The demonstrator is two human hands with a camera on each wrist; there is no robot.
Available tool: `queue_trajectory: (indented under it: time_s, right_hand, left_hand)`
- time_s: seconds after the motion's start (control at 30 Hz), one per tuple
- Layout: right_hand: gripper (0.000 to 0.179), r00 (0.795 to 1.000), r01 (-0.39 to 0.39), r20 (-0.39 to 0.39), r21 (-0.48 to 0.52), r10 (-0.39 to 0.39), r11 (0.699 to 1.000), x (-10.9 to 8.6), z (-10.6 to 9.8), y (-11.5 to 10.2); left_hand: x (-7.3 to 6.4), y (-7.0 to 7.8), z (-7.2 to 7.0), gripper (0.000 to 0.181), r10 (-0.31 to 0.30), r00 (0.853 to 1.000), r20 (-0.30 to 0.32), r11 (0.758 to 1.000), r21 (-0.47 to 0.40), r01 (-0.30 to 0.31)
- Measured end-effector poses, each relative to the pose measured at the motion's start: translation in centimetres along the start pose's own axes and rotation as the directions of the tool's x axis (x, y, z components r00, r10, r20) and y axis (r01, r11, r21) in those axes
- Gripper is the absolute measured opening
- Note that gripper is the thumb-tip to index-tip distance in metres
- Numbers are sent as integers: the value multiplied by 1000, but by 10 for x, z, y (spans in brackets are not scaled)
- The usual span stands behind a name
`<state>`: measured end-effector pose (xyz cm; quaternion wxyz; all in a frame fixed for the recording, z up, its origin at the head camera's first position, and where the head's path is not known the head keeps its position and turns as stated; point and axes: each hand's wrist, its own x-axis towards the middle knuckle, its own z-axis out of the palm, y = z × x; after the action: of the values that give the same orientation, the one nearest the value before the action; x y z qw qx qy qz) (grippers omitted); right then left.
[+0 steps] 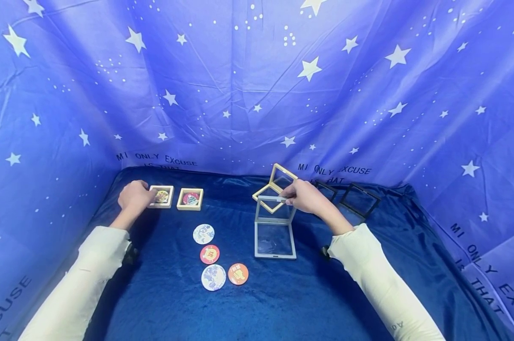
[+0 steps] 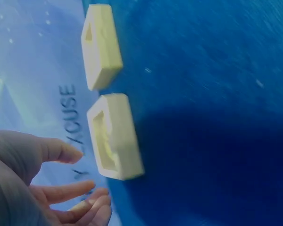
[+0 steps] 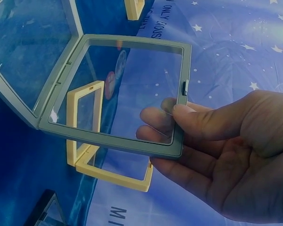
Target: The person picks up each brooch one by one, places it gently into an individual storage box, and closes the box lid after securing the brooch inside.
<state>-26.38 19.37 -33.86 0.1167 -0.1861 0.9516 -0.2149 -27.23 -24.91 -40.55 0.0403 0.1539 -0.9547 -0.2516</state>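
My right hand (image 1: 305, 196) pinches the upper edge of a grey hinged display frame (image 3: 115, 94) between thumb and fingers. One half of that frame lies flat on the cloth while the held half stands raised, clear film across both. At the left, my left hand (image 2: 52, 183) is beside a closed cream frame (image 1: 166, 202) that has a yellowish round badge inside. Its thumb and fingers are spread apart, with nothing between them in the left wrist view. A second cream frame (image 1: 190, 199), holding a red and green badge, sits just to the right.
Four-cornered yellow frame (image 1: 265, 204) stands hinged open behind the grey one. Dark frames (image 1: 359, 201) are at the back right. In the middle lie a white badge (image 1: 203, 234), a red badge (image 1: 209, 254), a blue-white badge (image 1: 213, 277) and an orange badge (image 1: 238, 274).
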Motion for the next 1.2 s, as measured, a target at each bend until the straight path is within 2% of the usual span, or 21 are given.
queue_trajectory:
  time_s: [0.1, 0.2, 0.27, 0.37, 0.43, 0.53, 0.6, 0.67, 0.87, 1.0, 1.07, 1.2]
  right_hand:
    - [25, 1000, -2, 4, 6, 2, 1000, 0, 0, 0]
    - [25, 1000, -4, 6, 8, 4, 1000, 0, 0, 0]
    - [25, 1000, -5, 8, 9, 5, 1000, -1, -1, 0]
    - [25, 1000, -8, 13, 11, 8, 1000, -2, -2, -1]
    - [25, 1000, -8, 14, 11, 8, 1000, -2, -2, -1]
    - [24, 1000, -1, 15, 14, 1, 1000, -2, -1, -1]
    - [24, 1000, 1, 15, 21, -1, 1000, -2, -1, 0]
    - [24, 1000, 1, 15, 30, -2, 1000, -3, -1, 0]
    - [27, 1000, 0, 9, 40, -1, 999, -3, -1, 1]
    - [29, 1000, -2, 5, 51, 1, 999, -4, -2, 1]
    - [29, 1000, -3, 5, 59, 3, 998, -5, -3, 1]
    - [29, 1000, -6, 8, 72, 6, 997, -5, -3, 1]
  left_hand:
    - [-6, 14, -2, 47, 55, 996, -69, 998, -13, -56]
    - [-14, 29, -6, 46, 127, 986, -105, 991, -32, -131]
    - [-20, 39, -7, 43, 184, 978, -94, 982, -36, -188]
    - [-29, 54, -8, 37, 264, 964, -20, 964, -33, -265]
    - [-35, 63, -8, 35, 322, 946, 51, 947, -36, -320]
    - [-44, 75, -5, 33, 403, 904, 139, 915, -42, -402]
    - [-48, 81, -2, 32, 454, 874, 175, 890, -47, -453]
    - [-51, 84, 1, 30, 486, 851, 200, 872, -46, -487]
    - [-59, 88, 14, 33, 526, 809, 261, 840, -12, -542]
    - [-65, 90, 22, 37, 529, 784, 323, 817, 55, -574]
    - [-68, 90, 26, 40, 511, 778, 365, 814, 84, -575]
    - [-72, 89, 34, 46, 467, 776, 425, 822, 115, -558]
